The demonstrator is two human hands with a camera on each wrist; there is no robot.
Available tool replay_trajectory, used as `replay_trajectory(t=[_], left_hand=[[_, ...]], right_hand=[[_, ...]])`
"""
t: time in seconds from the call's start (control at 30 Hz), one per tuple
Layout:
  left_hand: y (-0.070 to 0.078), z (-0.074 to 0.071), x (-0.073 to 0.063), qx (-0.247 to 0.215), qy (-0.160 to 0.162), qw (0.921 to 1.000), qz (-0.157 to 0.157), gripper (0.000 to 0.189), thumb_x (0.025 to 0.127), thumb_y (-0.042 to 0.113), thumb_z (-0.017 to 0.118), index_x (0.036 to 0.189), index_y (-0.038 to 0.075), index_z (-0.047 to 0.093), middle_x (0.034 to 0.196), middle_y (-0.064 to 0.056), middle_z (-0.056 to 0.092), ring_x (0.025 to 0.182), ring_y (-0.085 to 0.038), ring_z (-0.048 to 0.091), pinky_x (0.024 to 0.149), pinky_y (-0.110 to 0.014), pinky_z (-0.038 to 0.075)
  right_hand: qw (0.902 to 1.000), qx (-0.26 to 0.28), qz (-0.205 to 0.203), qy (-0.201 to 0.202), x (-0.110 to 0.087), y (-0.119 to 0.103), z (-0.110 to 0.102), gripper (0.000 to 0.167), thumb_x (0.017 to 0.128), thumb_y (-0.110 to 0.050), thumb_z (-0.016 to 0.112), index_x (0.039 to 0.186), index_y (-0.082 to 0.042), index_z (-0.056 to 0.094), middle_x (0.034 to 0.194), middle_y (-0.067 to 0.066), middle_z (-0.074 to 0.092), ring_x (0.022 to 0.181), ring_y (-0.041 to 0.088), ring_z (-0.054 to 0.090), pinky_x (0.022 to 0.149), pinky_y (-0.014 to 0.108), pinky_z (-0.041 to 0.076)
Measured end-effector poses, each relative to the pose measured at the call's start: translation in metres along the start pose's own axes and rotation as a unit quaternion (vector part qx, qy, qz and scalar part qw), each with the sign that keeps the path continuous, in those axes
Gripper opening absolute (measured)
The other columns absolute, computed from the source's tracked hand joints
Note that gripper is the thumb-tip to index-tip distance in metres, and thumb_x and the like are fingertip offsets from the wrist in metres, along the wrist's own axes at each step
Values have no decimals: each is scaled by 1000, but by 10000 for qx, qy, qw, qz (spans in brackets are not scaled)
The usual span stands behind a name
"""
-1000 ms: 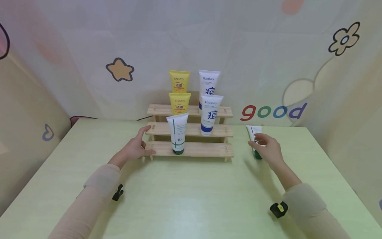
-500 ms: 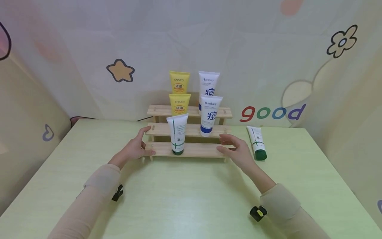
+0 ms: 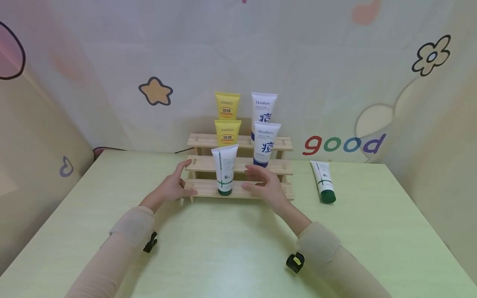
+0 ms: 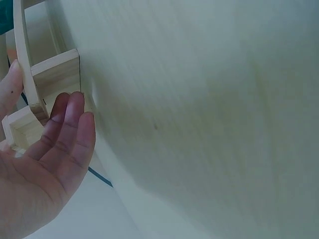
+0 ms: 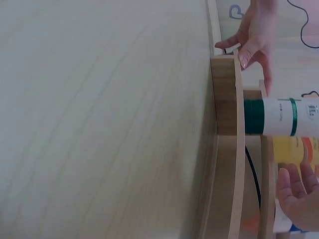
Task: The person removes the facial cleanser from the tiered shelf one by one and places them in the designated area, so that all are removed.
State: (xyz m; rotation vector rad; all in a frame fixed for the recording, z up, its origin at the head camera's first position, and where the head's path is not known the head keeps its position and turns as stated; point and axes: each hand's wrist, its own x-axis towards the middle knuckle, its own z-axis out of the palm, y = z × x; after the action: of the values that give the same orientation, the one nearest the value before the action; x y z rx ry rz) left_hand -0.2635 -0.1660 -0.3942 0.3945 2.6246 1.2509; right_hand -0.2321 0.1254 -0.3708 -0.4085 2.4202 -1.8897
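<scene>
My left hand (image 3: 172,186) holds the left end of a three-step wooden display rack (image 3: 257,191). Its thumb lies on the bottom step, its index finger reaches the middle one, and the other fingers (image 4: 67,132) extend beside the end. A white squeeze tube with a green cap (image 3: 225,169) stands cap-down on the bottom step. To its right, my right hand (image 3: 269,188) is over the bottom step with nothing in it, fingers loosely bent and apart from the tube. Behind that hand stands a white-and-blue tube (image 3: 265,142) on the middle step, its base partly hidden.
Left of it is a yellow tube (image 3: 228,132); another yellow tube (image 3: 227,105) and a white-and-blue tube (image 3: 263,105) stand on the top step. A second green-capped white tube (image 3: 323,180) lies on the table (image 3: 223,248) right of the rack. A patterned cloth (image 3: 112,82) hangs behind.
My right hand has moved left, from the tube lying on the table to the bottom step of the rack. That tube still lies there. My left hand stays at the rack's end.
</scene>
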Motion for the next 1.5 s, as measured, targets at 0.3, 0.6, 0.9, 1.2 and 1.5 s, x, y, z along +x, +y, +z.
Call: replay_trajectory(t=[0.3,0.6,0.9,1.2,1.5], left_hand=[[-3,1,1,132,36,9999,63,96,79,15,73,145,21,4,55,0,37,48,-12,32,47,-26,32],[1,-1,0,40,29,10000,45,96,78,14,73,145,20,5,56,-1,37,49,-13,33,47,-27,33],[3,0,0,63,30,9999,136,95,79,14,72,145,18,5,56,-1,40,50,-13,35,49,-27,34],[0,0,0,144,41,9999,19,95,79,16,72,145,20,4,58,-1,37,51,-14,34,49,-27,34],[-1,1,0,94,-2,10000,15,95,79,16,72,145,21,4,57,0,34,50,-14,32,49,-27,32]], right_hand=[[9998,163,-9,-115,14,-7,26,53,80,-7,70,128,-6,49,120,14,54,110,29,52,88,40,42],[10000,-65,32,64,23,-8,41,49,79,-11,72,125,-8,54,118,10,57,106,25,53,92,38,40],[9991,-11,180,377,21,-6,38,43,77,-12,73,117,-10,58,111,5,61,99,20,58,88,34,44],[9974,-74,410,587,-1,-16,17,44,78,-18,72,119,-12,57,112,5,60,99,21,57,88,36,44],[9958,-110,515,744,-23,-18,-19,46,80,-16,71,122,-9,55,116,10,58,101,25,55,89,37,43]])
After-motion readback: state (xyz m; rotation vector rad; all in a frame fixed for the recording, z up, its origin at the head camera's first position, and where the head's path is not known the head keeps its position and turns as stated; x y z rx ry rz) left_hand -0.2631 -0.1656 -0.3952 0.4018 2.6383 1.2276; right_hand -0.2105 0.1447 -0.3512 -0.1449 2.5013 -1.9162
